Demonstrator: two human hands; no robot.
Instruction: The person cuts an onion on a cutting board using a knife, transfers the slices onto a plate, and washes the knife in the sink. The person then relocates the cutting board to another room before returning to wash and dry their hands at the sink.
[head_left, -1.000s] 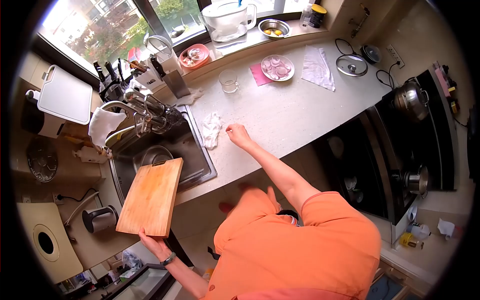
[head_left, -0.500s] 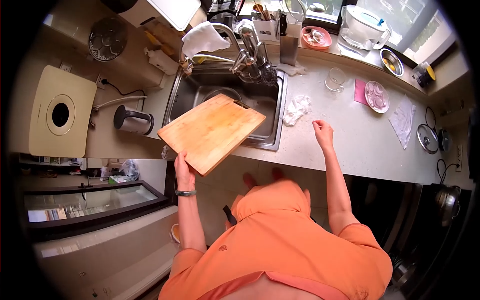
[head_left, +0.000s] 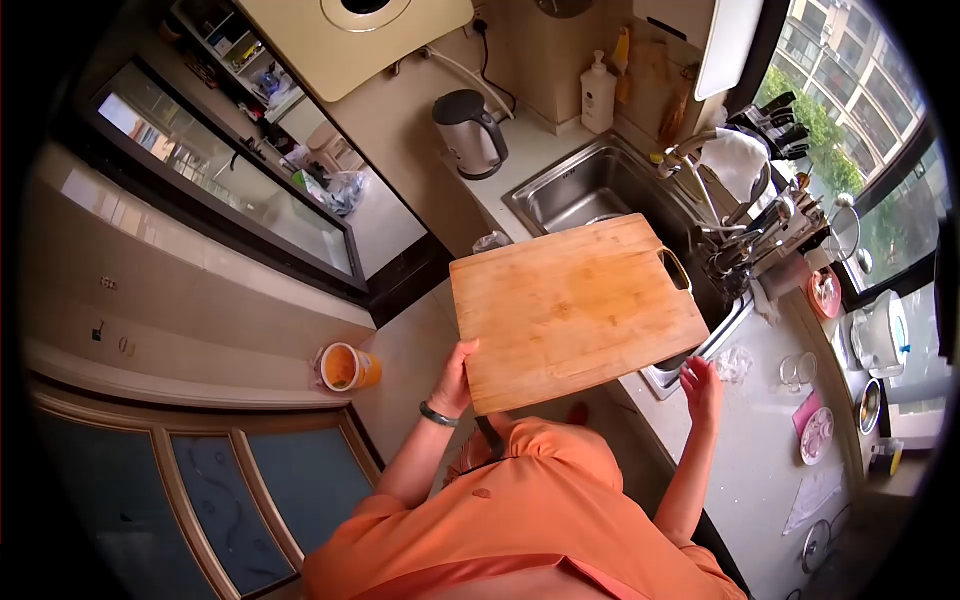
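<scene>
A wooden cutting board point(head_left: 580, 305) is held by its left edge in my left hand point(head_left: 455, 378), which has a dark bracelet at the wrist. The board is raised in front of my body and covers part of the steel sink point(head_left: 575, 190). A metal handle shows at its right end. My right hand point(head_left: 702, 388) is off the board, over the counter beside the sink's corner, its fingers slightly bent and apart with nothing seen in them. Near it on the counter lies a crumpled white cloth or plastic point(head_left: 735, 364).
An electric kettle point(head_left: 468, 135) stands left of the sink. The faucet point(head_left: 690, 155) rises behind it. On the counter are a glass cup point(head_left: 797, 371) and a plate of sliced onions point(head_left: 817, 436). An orange bin point(head_left: 348, 368) stands at the left.
The view has swung left. The board has moved away from over the sink toward my body's front, still in my left hand. My right hand has come nearer to the sink and its fingers have loosened.
</scene>
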